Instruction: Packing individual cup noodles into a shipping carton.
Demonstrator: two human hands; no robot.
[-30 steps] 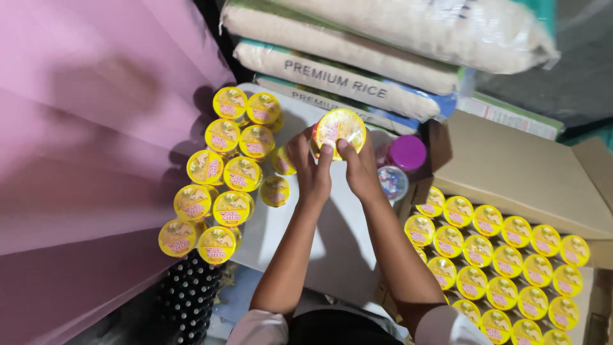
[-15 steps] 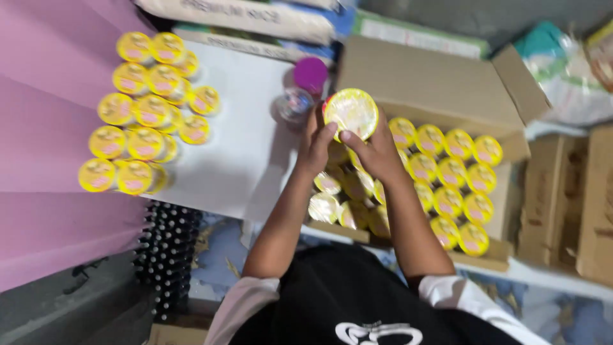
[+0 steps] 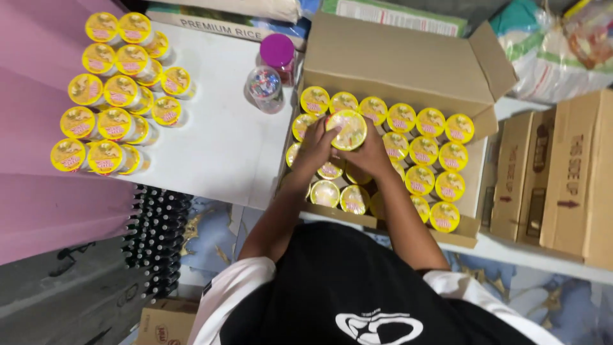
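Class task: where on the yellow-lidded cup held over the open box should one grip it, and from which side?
Probably the side wall of the cup just under its wide lid rim, from left and right, as the left hand and right hand do.

Bright, even overhead light; soft shadows, slight motion blur.

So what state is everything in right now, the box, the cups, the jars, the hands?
Cardboard box: open, flaps up, nearly full of cups.
Held cup: sealed, lifted over the box.
Left hand: gripping the held cup.
Right hand: gripping the held cup.
Stacked cups: sealed, stacked on the table.
Purple-lidded jar: closed.
Clear jar: upright.
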